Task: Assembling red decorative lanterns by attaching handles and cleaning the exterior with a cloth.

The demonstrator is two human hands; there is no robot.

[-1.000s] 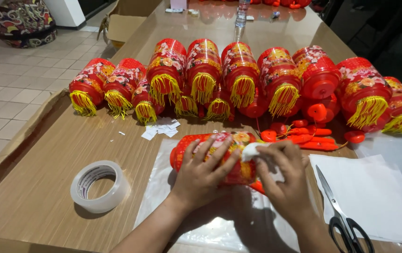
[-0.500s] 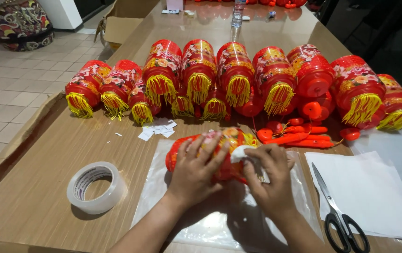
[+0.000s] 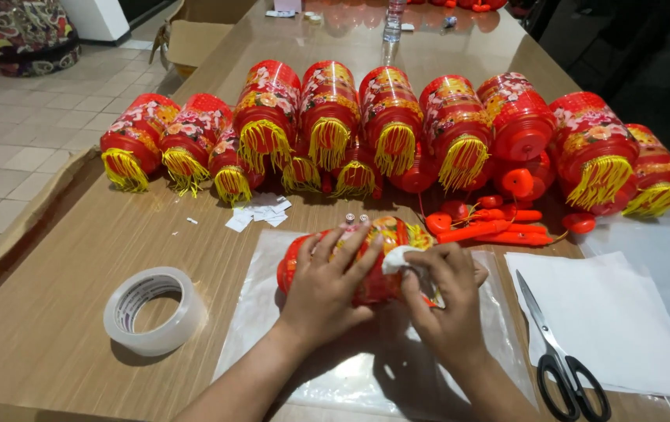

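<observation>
Left hand (image 3: 327,285) lies flat, fingers spread, on the red cylindrical plastic lantern (image 3: 366,262) while right hand (image 3: 444,293) pinches a small white wad (image 3: 397,258); the round lantern may roll off the clear plastic sheet (image 3: 265,312).

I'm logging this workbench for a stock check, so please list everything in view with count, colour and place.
lantern in hand: one, red with gold tassel, lying on the plastic sheet
plastic sheet: one, clear, front centre of the table
lantern row: about a dozen, red with yellow tassels, across mid-table
loose red parts: several, right of centre
tape roll: one, clear, front left
scissors: one pair, black handles, on the white paper
white paper: one sheet, right
paper scraps: several, white, before the row
bottle: one, clear, far end
cardboard box: one, brown, floor left
table: one, tan
left hand: resting on the lantern
right hand: fingers pinching a white wad at the lantern's end
</observation>
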